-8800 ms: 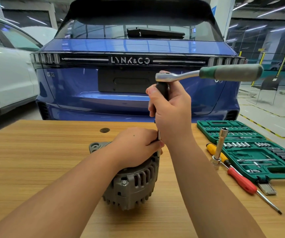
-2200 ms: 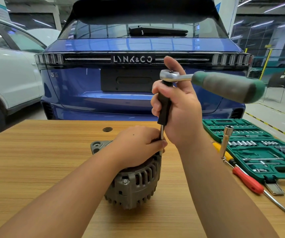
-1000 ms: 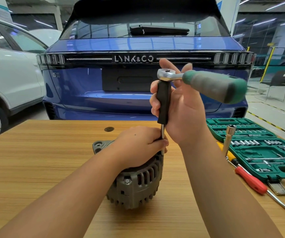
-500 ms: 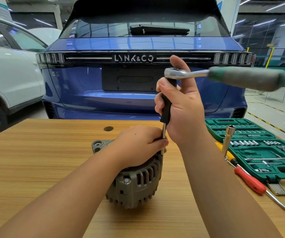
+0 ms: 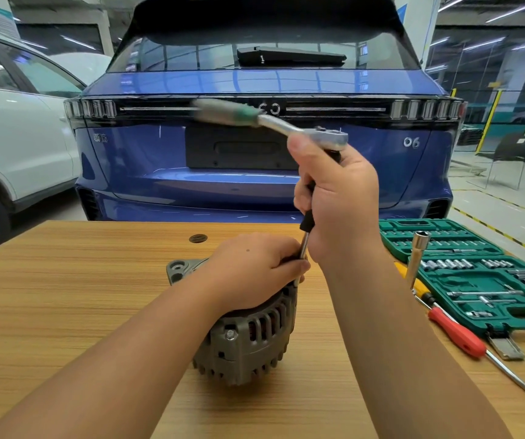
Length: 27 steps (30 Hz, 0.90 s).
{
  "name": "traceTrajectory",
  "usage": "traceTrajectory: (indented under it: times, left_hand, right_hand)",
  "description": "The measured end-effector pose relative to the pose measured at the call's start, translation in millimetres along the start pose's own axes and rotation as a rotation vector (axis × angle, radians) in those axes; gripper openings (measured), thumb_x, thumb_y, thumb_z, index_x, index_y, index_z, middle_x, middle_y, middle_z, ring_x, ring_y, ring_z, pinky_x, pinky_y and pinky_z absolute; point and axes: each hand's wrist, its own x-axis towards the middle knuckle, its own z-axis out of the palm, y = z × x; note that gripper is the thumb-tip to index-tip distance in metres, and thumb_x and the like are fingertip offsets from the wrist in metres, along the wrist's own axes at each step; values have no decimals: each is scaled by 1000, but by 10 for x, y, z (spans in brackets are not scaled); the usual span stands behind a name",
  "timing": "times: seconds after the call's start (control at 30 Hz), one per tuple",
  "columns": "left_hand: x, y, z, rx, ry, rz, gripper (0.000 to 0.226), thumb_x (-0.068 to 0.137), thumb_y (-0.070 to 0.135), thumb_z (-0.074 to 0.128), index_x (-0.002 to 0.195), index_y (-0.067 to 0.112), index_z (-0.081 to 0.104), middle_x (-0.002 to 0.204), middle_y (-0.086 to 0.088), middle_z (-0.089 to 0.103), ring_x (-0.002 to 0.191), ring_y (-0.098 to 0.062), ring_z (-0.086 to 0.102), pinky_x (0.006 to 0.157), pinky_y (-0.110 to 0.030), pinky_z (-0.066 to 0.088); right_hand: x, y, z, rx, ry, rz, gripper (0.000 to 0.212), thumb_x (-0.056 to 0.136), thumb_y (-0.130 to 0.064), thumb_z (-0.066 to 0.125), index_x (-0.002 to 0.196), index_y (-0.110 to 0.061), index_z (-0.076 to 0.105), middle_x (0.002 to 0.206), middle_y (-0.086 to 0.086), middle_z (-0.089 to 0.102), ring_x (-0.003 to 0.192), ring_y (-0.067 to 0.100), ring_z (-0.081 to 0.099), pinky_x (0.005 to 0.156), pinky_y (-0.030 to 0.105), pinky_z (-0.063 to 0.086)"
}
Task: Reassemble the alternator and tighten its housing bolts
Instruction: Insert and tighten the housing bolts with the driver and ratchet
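Observation:
A grey alternator (image 5: 248, 337) stands on the wooden table (image 5: 64, 296) in the middle. My left hand (image 5: 251, 270) lies over its top, and its fingers pinch the thin metal shaft of an extension bar (image 5: 303, 248) that stands upright on the housing. My right hand (image 5: 338, 201) grips the bar's black upper part. A ratchet (image 5: 286, 123) sits on the bar's top, its green handle blurred and pointing up-left. One housing bolt (image 5: 230, 334) shows on the near side. The bar's tip is hidden under my left hand.
An open green socket set case (image 5: 482, 280) lies at the right. Beside it stand an upright long socket (image 5: 416, 258) and lie a red screwdriver (image 5: 463, 334) and a yellow-handled one (image 5: 419, 286). A blue car (image 5: 254, 172) is parked just behind the table.
The ratchet handle has swung from pointing right to pointing left, and is blurred with motion. Both hands and the alternator stay in place.

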Motion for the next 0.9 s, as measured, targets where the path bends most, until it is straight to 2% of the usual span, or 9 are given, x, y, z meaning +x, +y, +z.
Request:
traceTrajectory:
  times: [0.07,0.13,0.2,0.3,0.5,0.6,0.7,0.8,0.9]
  left_hand:
    - [7,2,-3,2,-9,-3,28,105,51,40,110,37,64,99,17,70,94,-4,62,88,-42,54]
    - [11,1,-16,-21,-9,-16,27,105,50,41,109,36,63,99,18,70,94,-3,62,89,-42,54]
    - [10,4,-28,-49,-6,-23,26,105,48,43,110,34,65,101,18,72,95,-4,64,90,-42,54]
    - [-6,18,-40,-54,-13,-24,25,106,46,43,110,33,64,102,16,73,96,-5,64,91,-41,54]
    - [-37,32,-55,-45,3,-6,27,107,43,43,110,31,66,104,15,73,100,-8,64,92,-43,52]
    - [-37,27,-58,-35,-8,-5,28,107,42,42,110,29,66,105,14,72,101,-10,64,92,-44,52]
    - [-28,25,-54,-29,-11,-12,29,107,43,42,114,30,66,106,14,73,102,-10,64,92,-44,52]
    - [-19,16,-40,-18,-12,-17,29,106,46,41,114,31,65,105,14,72,100,-10,64,91,-45,53]
    - [-19,9,-21,-16,-2,-2,30,105,49,41,111,34,66,100,14,70,94,-6,63,88,-43,54]
  right_hand:
    - [19,2,-30,-10,11,52,16,95,-22,69,79,-21,66,63,-3,49,49,11,39,45,22,35]
    - [28,3,-39,54,-78,91,4,98,-22,64,102,-20,66,70,-3,56,53,12,44,50,23,40]
    - [26,37,-38,61,-130,34,24,101,-14,58,123,-23,59,77,1,59,56,13,47,53,24,43]
    - [-10,79,0,8,-169,-124,37,101,-4,54,129,-28,55,80,3,58,56,16,44,51,27,41]
    - [-10,85,18,111,-218,-29,45,102,2,43,120,-34,63,85,11,48,57,20,37,50,28,33]
    - [0,46,-8,286,-274,75,36,99,-25,36,124,-25,61,89,12,50,57,21,40,50,26,35]
    - [22,28,-10,239,-258,141,41,93,-46,45,119,-19,61,85,8,52,56,17,42,51,28,33]
    - [-6,15,19,62,-160,74,28,92,-42,59,94,-15,65,72,2,54,53,15,40,49,27,32]
    - [-31,29,36,-89,11,-34,22,95,-26,69,80,-13,62,60,0,47,48,12,38,45,26,33]
